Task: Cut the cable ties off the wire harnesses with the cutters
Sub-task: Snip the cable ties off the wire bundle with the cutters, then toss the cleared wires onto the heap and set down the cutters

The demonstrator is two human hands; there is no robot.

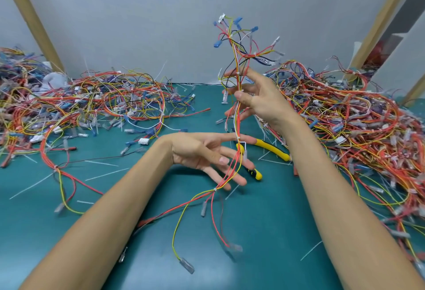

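A teal work mat lay before a grey wall. Above it, the right hand pinched a red, yellow and white wire harness between thumb and fingers, holding it upright, its blue connectors fanned overhead and its tails trailing down to the mat. The left hand spread open just below, fingers brushing the hanging wires near a white cable tie. Yellow-handled cutters lay on the mat behind that hand, between heaps of tangled harnesses.
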